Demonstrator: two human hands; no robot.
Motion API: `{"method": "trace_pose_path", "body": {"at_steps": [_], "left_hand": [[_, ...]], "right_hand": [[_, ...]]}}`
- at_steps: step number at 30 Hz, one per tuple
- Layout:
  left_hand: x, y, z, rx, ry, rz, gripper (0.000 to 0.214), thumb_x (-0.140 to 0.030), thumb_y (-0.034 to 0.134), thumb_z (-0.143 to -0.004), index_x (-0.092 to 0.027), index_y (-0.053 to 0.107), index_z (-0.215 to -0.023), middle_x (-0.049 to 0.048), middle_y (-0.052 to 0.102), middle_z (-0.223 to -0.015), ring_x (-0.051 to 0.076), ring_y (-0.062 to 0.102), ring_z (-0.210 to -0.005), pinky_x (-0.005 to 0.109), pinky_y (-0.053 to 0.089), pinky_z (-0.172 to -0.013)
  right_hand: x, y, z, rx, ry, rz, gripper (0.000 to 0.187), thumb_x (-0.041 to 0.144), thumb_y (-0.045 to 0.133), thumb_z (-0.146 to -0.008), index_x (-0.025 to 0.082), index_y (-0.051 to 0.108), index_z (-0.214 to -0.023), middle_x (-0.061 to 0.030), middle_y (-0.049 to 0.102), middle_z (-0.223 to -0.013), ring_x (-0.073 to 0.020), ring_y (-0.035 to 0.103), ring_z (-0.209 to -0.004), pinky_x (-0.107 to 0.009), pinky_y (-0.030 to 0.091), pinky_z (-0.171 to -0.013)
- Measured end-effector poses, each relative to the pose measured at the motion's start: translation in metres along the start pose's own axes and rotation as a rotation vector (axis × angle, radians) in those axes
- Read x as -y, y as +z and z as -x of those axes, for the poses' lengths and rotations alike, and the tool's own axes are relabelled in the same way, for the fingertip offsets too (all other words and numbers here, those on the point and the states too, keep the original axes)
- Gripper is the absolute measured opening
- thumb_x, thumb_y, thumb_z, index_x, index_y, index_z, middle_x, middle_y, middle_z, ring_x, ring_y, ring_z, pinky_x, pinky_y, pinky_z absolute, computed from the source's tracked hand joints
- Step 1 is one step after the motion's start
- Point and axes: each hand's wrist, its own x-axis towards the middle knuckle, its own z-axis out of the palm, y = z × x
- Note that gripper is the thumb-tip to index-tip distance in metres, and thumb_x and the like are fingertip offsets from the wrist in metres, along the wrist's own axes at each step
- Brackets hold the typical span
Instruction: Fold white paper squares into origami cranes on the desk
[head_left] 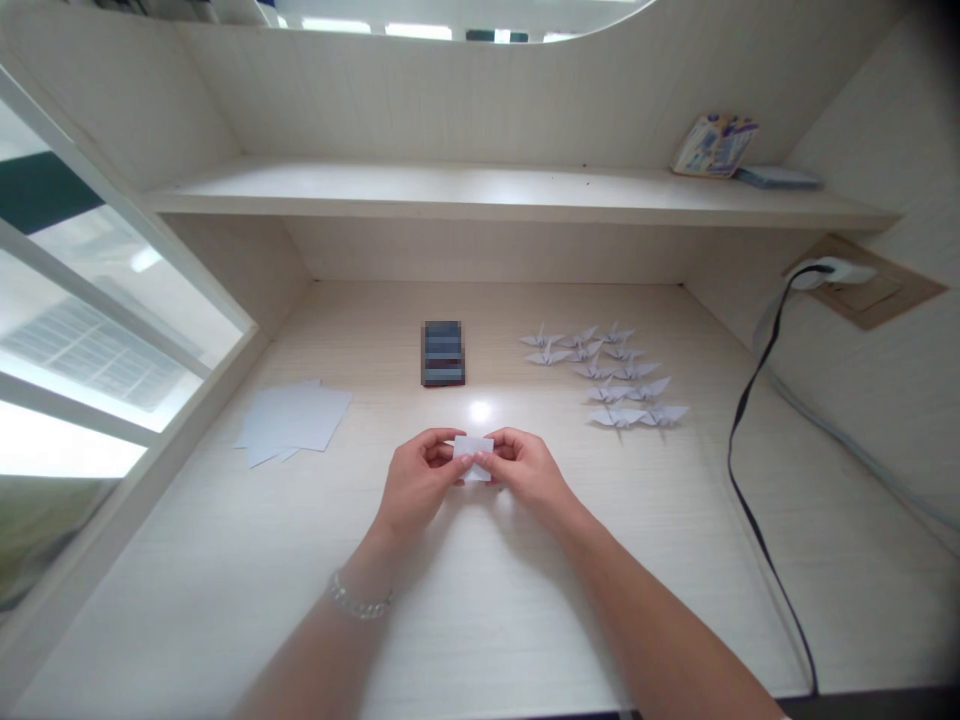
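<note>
Between my two hands is a small folded piece of white paper (472, 447), held just over the desk. My left hand (421, 475) pinches its left side, thumb on the near face and fingers behind. On the other side my right hand (529, 468) grips it the same way, and the two thumb tips nearly meet at its middle. Several white paper cranes (616, 385) stand in rows to the right, beyond my right hand. To the left lies a loose stack of white paper sheets (296, 418). The fingers partly hide the folded paper's edges.
A phone (442, 353) with a blurred screen lies behind my hands. Above the desk (480, 620) runs a shelf (420, 190) with a small colourful box (715, 146) on it. At right, a black cable (739, 430) hangs from a wall socket (870, 290) across the desk.
</note>
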Motion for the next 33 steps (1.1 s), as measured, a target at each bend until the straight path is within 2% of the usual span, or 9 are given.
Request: {"method": "trace_pose_path", "body": {"at_steps": [5, 9, 13, 17, 20, 25, 30, 33], "left_hand": [[0.002, -0.001, -0.005, 0.008, -0.050, -0.020, 0.033, -0.039, 0.070, -0.066, -0.013, 0.066, -0.086, 0.0054, 0.067, -0.074, 0.017, 0.062, -0.067, 0.026, 0.051, -0.056], [0.006, -0.001, -0.015, -0.006, 0.007, -0.099, 0.031, -0.043, 0.066, -0.069, -0.013, 0.067, -0.076, 0.0038, 0.065, -0.068, 0.014, 0.058, -0.060, 0.023, 0.045, -0.052], [0.008, -0.002, -0.025, 0.051, 0.025, -0.075, 0.031, -0.043, 0.063, -0.073, -0.012, 0.066, -0.078, 0.0042, 0.064, -0.067, 0.013, 0.057, -0.059, 0.023, 0.044, -0.053], [0.010, 0.000, -0.030, 0.099, 0.055, -0.018, 0.029, -0.037, 0.068, -0.069, -0.011, 0.065, -0.081, 0.0059, 0.066, -0.074, 0.014, 0.059, -0.064, 0.024, 0.046, -0.058], [0.014, 0.001, -0.030, 0.082, 0.084, -0.032, 0.028, -0.035, 0.069, -0.068, -0.011, 0.065, -0.082, 0.0063, 0.067, -0.074, 0.015, 0.060, -0.064, 0.023, 0.046, -0.058], [0.020, 0.002, -0.031, 0.042, 0.127, -0.042, 0.027, -0.036, 0.067, -0.071, -0.012, 0.065, -0.083, 0.0058, 0.067, -0.073, 0.015, 0.060, -0.063, 0.023, 0.047, -0.056], [0.018, 0.003, -0.029, 0.048, 0.135, -0.031, 0.024, -0.034, 0.068, -0.070, -0.013, 0.064, -0.082, 0.0045, 0.066, -0.074, 0.015, 0.061, -0.066, 0.023, 0.047, -0.058], [0.015, 0.002, -0.028, 0.074, 0.122, -0.026, 0.022, -0.032, 0.068, -0.071, -0.013, 0.064, -0.080, 0.0028, 0.064, -0.068, 0.013, 0.058, -0.061, 0.021, 0.044, -0.054]], "right_hand": [[-0.001, -0.001, -0.002, 0.002, -0.007, 0.029, 0.027, 0.037, 0.073, -0.064, 0.015, 0.060, -0.072, -0.0004, 0.060, -0.061, -0.0132, 0.056, -0.055, -0.024, 0.047, -0.049], [-0.005, -0.002, -0.006, -0.042, 0.007, -0.041, 0.029, 0.041, 0.072, -0.064, 0.015, 0.061, -0.072, -0.0003, 0.062, -0.062, -0.0138, 0.057, -0.055, -0.025, 0.048, -0.050], [-0.014, -0.003, -0.011, -0.097, -0.011, -0.094, 0.030, 0.044, 0.068, -0.068, 0.016, 0.063, -0.076, -0.0011, 0.062, -0.064, -0.0142, 0.057, -0.057, -0.026, 0.050, -0.050], [-0.020, -0.002, -0.013, -0.131, -0.059, -0.098, 0.029, 0.045, 0.065, -0.072, 0.016, 0.064, -0.076, -0.0004, 0.060, -0.063, -0.0136, 0.056, -0.057, -0.025, 0.050, -0.050], [-0.019, -0.003, -0.014, -0.119, -0.058, -0.163, 0.029, 0.045, 0.064, -0.072, 0.016, 0.064, -0.075, 0.0001, 0.059, -0.062, -0.0134, 0.056, -0.056, -0.026, 0.051, -0.052], [-0.015, -0.008, -0.015, -0.080, 0.040, -0.272, 0.031, 0.046, 0.066, -0.070, 0.016, 0.063, -0.077, -0.0027, 0.065, -0.066, -0.0158, 0.060, -0.060, -0.028, 0.052, -0.054], [-0.017, -0.009, -0.016, -0.052, 0.018, -0.157, 0.027, 0.038, 0.074, -0.062, 0.015, 0.063, -0.072, -0.0005, 0.063, -0.064, -0.0144, 0.059, -0.059, -0.027, 0.052, -0.054], [-0.016, -0.009, -0.015, -0.045, 0.032, -0.136, 0.025, 0.037, 0.072, -0.064, 0.015, 0.063, -0.072, 0.0002, 0.061, -0.063, -0.0133, 0.058, -0.057, -0.026, 0.052, -0.052]]}}
